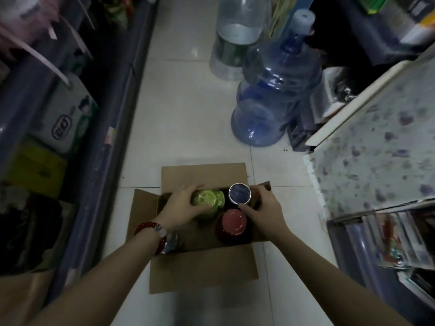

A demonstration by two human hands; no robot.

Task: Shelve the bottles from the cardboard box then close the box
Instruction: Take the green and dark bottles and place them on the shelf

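Note:
An open cardboard box [202,274] sits on the white tiled floor between two shelving units, its flaps spread outward. Inside stand a green-topped bottle [210,198], a blue-lidded bottle [239,193] and a red-capped bottle [233,222]. A fourth, silvery top [171,241] shows under my left wrist. My left hand [182,204], with a red bead bracelet on the wrist, is wrapped around the green-topped bottle. My right hand [264,209] has thumb and fingers around the blue-lidded bottle. Both bottles are still down in the box.
A big blue water jug [273,95] and a clear water jug [237,36] stand on the floor beyond the box. Stocked shelves [61,109] line the left. A speckled counter [381,128] with racks below lines the right.

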